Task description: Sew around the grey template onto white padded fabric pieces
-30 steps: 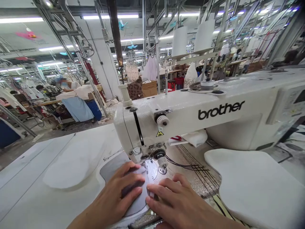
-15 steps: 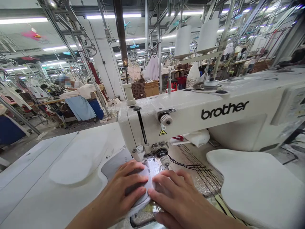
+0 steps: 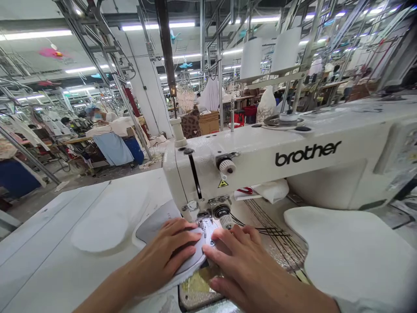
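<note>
My left hand (image 3: 169,248) lies with its fingers stretched over a grey, curved flat piece (image 3: 156,224), which sits on top of white fabric (image 3: 177,280). These fingertips are just left of the presser foot (image 3: 204,226) of a white sewing machine (image 3: 254,169). My right hand (image 3: 249,263) has its fingers spread and bent, fingertips down by the fabric's right edge near the needle. The hands hide part of both layers. Under the hands, a yellowish plate (image 3: 200,282) shows at the machine's near edge.
A white shaped piece (image 3: 355,256) lies right of the machine bed, and a rounded white piece (image 3: 100,230) lies on the table (image 3: 42,243) at left. Behind the needle are a folded white cloth (image 3: 273,190) and dark threads or lines. Thread cones (image 3: 250,58) stand above.
The grey piece and white fabric have shifted slightly away and left under the presser foot, baring more of the yellowish plate. Both hands stay beside the needle. The view has moved a little.
</note>
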Motion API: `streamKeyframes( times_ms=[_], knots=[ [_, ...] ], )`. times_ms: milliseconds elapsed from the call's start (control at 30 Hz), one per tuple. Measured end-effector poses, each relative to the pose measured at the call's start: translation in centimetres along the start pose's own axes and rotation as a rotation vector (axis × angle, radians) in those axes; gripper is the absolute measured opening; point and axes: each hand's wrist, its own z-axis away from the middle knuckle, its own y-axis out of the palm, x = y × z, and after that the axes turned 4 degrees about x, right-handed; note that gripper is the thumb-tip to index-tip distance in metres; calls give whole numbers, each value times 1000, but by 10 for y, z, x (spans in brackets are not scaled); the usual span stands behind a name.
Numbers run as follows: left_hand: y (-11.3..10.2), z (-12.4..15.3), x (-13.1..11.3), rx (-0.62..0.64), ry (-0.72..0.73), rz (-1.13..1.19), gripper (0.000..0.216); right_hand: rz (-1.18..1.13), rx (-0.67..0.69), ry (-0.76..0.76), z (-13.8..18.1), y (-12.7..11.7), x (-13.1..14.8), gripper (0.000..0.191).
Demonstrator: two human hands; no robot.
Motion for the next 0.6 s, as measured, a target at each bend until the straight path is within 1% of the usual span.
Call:
streamKeyframes(
  times_ms=[167,333,467,533,600],
  knots=[
    [0,2,1,-9,20,-27,31,18,1,-6,1,0,0,42],
    [7,1,-3,-42,-13,-4,29,12,-14,-13,4,-3,0,34],
    [10,1,-8,-92,-56,-12,28,38,-46,-29,4,-2,0,35],
    [11,1,-10,-110,-55,-29,27,48,-57,-37,4,-2,0,34],
    [12,1,-11,-135,-43,-48,27,48,-65,-62,4,-2,0,28]
  ],
)
